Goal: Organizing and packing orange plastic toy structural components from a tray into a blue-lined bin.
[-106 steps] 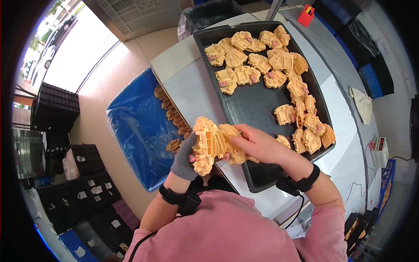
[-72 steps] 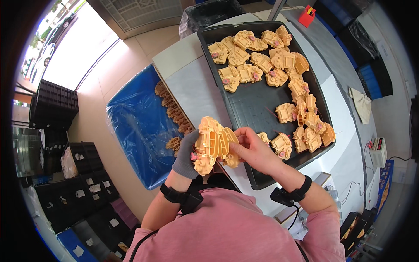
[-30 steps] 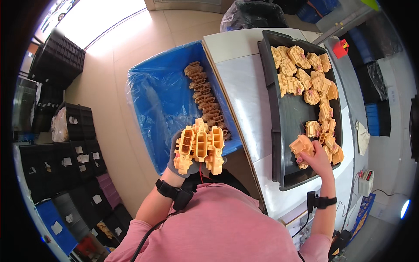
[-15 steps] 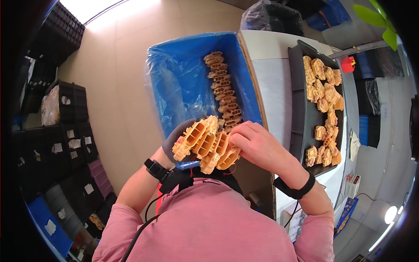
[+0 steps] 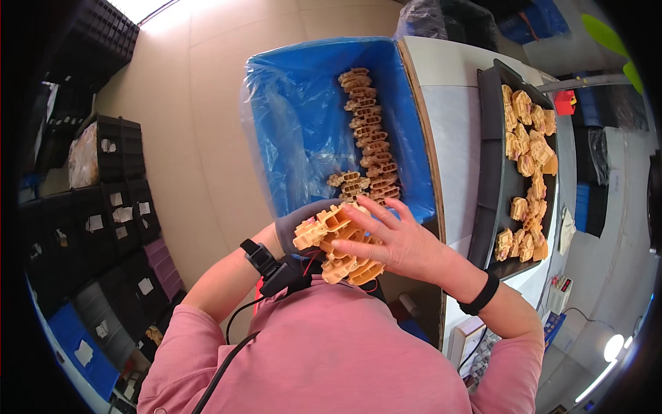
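Note:
Several cream-yellow plastic connector housings point(image 5: 336, 265) with open slots are bunched together just in front of my body. My left hand point(image 5: 298, 228), in a grey glove, is closed round their left and far side; its fingers are mostly hidden behind them. Over the top and right of the bunch lies my bare right hand point(image 5: 400, 241), its fingers spread and touching the housings. Beyond my hands, a bin lined with blue plastic point(image 5: 296, 76) holds a long column of similar housings point(image 5: 369, 131). Beside that column's near end sits a short second row point(image 5: 349, 183).
A white-topped table point(image 5: 452, 131) stands to the right. On it, a long dark tray point(image 5: 491, 152) holds a heap of loose housings point(image 5: 531, 179). Black crates point(image 5: 117, 159) are stacked at the left. A cable point(image 5: 231, 366) runs from my left wrist along my body.
My right hand has gone from pinching the right end of the bunch to spreading across its top. With the view shifted, a short second row in the bin now shows.

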A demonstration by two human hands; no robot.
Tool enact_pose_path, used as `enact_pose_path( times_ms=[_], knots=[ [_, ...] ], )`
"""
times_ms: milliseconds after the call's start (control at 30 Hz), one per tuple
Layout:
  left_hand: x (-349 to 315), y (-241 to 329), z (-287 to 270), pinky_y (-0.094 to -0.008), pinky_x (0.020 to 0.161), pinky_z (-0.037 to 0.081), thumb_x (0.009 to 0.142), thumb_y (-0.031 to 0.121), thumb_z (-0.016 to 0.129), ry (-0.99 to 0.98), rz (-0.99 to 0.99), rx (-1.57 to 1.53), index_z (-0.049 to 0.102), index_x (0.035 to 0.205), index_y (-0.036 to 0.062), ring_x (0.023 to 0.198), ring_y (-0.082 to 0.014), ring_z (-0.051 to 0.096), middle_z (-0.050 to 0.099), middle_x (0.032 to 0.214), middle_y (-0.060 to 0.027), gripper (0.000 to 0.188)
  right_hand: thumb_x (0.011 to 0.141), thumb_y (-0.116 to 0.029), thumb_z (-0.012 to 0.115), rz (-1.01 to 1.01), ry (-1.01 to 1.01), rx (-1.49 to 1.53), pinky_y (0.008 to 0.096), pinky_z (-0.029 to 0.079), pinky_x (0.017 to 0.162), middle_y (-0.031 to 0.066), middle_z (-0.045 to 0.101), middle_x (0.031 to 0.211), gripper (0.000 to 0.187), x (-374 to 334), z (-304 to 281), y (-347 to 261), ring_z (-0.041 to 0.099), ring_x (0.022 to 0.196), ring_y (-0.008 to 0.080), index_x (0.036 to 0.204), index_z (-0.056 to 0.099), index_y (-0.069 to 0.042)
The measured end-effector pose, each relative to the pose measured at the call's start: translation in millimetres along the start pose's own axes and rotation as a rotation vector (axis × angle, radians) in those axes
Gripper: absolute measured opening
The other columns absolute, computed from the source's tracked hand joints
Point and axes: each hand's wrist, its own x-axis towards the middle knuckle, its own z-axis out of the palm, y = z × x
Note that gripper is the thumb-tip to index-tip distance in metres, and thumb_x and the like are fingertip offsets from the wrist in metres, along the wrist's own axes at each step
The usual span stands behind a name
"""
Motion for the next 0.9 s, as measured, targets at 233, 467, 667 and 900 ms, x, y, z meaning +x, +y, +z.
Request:
enact_pose_path(
  times_ms=[233,467,667,900],
  knots=[
    [2,-6,6,-0.0318,0.101,0.045,0.088,0.003,0.061,-0.03,0.055,0.026,0.046,0.132,0.0062,0.117,-0.0153,0.055,0.054,0.13,-0.0074,0.047,0.08,-0.004,0.057,-0.047,-0.077,0.082,0.0413,0.043,0.092,0.0139,0.028,0.149,0.067,-10,9,12,0.041,0.128,0.0303,0.139,0.04,-0.03],
    [-1,-30,-8,-0.0329,0.105,0.041,0.08,0.004,0.072,0.19,0.171,0.364,0.039,0.137,0.0064,0.122,-0.0163,0.05,0.05,0.134,-0.0085,0.066,0.081,-0.003,0.054,-0.106,-0.059,0.188,0.0382,0.045,0.089,0.0133,0.03,0.148,0.062,-17,32,39,0.043,0.126,0.0296,0.137,0.043,-0.028],
    [20,7,-35,-0.0313,0.105,0.04,0.077,-0.006,0.069,0.211,0.194,0.473,0.031,0.143,0.006,0.124,-0.0148,0.049,0.049,0.137,-0.0081,0.077,0.078,-0.003,0.056,-0.127,0.085,0.137,0.0389,0.045,0.093,0.0112,0.037,0.144,0.06,-6,58,84,0.042,0.128,0.0312,0.132,0.046,-0.026],
    [79,116,-84,-0.0341,0.117,0.02,0.085,0.01,0.064,0.15,-0.265,0.58,0.031,0.143,0.0089,0.124,-0.0075,0.045,0.049,0.138,0.002,0.067,0.076,-0.002,0.058,0.008,0.282,0.106,0.0399,0.043,0.094,0.0111,0.04,0.141,0.045,30,79,130,0.043,0.128,0.0324,0.116,0.05,-0.02]
  ],
)
